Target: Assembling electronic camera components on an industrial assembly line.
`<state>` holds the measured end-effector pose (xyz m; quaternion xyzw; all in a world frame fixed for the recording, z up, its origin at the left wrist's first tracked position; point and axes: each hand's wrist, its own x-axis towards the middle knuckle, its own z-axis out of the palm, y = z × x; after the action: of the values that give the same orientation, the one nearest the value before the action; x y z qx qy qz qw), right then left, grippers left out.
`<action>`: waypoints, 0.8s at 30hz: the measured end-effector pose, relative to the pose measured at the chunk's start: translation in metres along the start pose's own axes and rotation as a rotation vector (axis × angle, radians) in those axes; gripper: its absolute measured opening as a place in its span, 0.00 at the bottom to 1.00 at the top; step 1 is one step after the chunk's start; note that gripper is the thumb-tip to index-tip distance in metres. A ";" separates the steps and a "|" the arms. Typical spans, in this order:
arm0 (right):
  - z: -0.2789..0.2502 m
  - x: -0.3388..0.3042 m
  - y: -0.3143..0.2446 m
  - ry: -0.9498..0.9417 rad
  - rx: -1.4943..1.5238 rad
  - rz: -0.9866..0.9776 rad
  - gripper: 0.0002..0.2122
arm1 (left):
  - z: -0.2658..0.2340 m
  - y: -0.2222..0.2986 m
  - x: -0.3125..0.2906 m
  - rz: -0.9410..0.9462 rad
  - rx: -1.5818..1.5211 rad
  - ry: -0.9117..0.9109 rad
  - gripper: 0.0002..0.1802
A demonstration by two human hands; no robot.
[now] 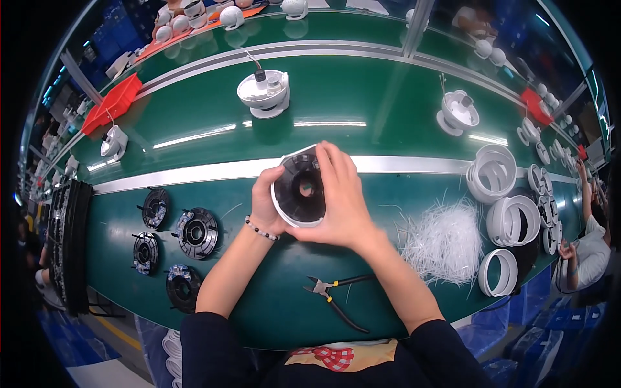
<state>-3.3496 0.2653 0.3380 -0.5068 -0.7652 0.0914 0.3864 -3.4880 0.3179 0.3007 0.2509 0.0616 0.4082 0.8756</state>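
Observation:
Between my two hands, above the green bench, is a white round housing with a black disc-shaped insert (302,192) that has a hole in its middle. My left hand (264,202) grips its left rim, a beaded bracelet at the wrist. The fingers of my right hand (341,197) wrap over its right side and reach onto the black face. Below my hands, a pair of side cutters (333,297) lies on the bench with its handles apart. To the left lie several black round parts with small circuit boards, one of them a black disc (197,233) near my left forearm.
A heap of clear-white plastic strips (444,242) lies right of my right forearm, beside several white rings (513,220). Beyond a metal rail, white camera-like units (264,97) stand on a green surface. Red trays (111,103) and a black rack (70,246) are at left; people sit far right.

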 end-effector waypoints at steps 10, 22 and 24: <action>-0.022 -0.074 -0.028 -0.491 -0.002 0.019 0.44 | -0.097 0.111 0.043 0.596 -0.001 0.582 0.13; -0.014 -0.140 -0.053 -0.624 -0.203 0.151 0.33 | -0.136 0.166 0.075 1.419 1.775 1.182 0.27; -0.007 -0.143 -0.047 -0.519 -0.140 0.217 0.28 | -0.101 0.133 0.095 1.358 1.947 0.836 0.27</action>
<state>-3.3506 0.1203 0.2961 -0.5707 -0.7842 0.2060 0.1299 -3.5481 0.4999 0.2880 0.6243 0.4675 0.6089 -0.1448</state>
